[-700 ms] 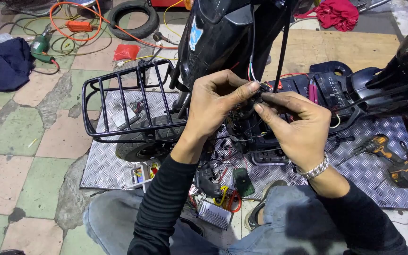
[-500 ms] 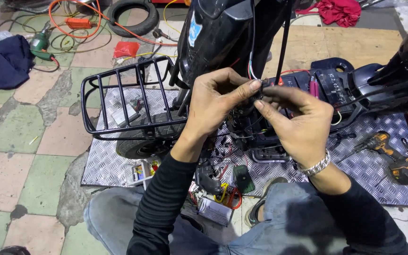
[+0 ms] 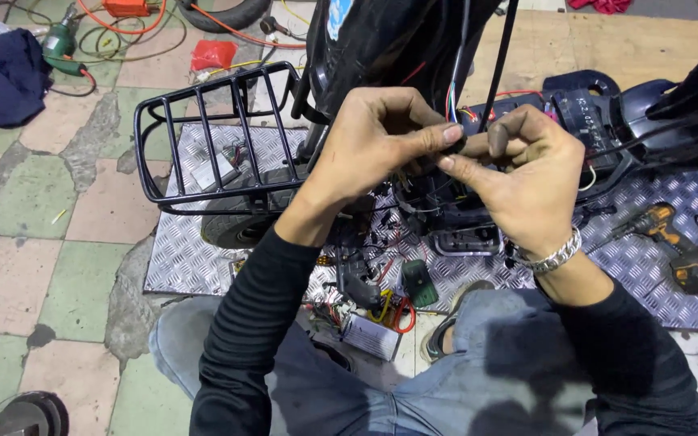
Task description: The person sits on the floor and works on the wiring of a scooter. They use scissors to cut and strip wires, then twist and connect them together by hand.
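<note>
Black rack (image 3: 203,137), black scooter body (image 3: 389,40), black ribbed sleeves (image 3: 260,323) and blue-grey jeans (image 3: 446,387); silver diamond-patterned plate (image 3: 640,266), silver chain bracelet (image 3: 549,257); orange-and-black drill (image 3: 680,242); pale green and pink checkered floor tiles (image 3: 58,242); navy cloth (image 3: 2,77); red rag (image 3: 213,55)

Cracked tiled floor (image 3: 82,234), checker-plate mat (image 3: 179,258)

Even, fairly bright light falls from above, with soft shadows under the black rack (image 3: 220,137). The metal floor plate (image 3: 648,274) glints mildly. The picture is sharp, and slightly stretched near the corners.
</note>
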